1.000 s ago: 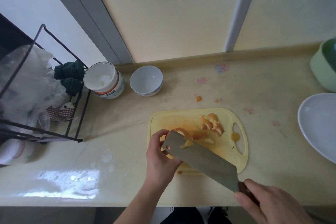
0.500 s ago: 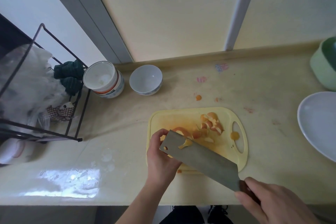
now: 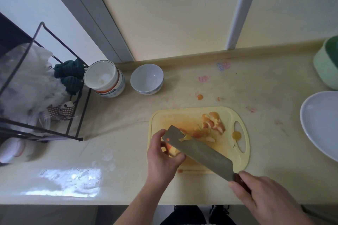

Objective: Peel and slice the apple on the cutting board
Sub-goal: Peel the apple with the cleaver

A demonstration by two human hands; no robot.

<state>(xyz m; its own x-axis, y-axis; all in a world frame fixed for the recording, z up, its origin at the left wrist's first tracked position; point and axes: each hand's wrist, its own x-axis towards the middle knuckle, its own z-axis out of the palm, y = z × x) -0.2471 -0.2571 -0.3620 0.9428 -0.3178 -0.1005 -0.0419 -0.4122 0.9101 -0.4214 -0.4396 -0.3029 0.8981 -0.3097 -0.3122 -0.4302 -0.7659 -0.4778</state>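
On the yellow cutting board (image 3: 164,117), the left hand (image 3: 162,159) is gripping the apple piece (image 3: 172,150) while the right hand (image 3: 265,201) is clenching the cleaver (image 3: 201,150) handle, blade lying across the apple; no lettering is showing legibly anywhere.

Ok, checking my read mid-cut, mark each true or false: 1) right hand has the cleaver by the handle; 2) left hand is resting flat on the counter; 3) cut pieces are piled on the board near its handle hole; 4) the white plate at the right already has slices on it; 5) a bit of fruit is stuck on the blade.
1) True: the right hand grips the cleaver by its handle.
2) False: the left hand holds the apple piece on the cutting board.
3) True: the cut pieces lie beside the handle hole.
4) False: the white plate shows no slices.
5) True: a pale bit clings to the blade.
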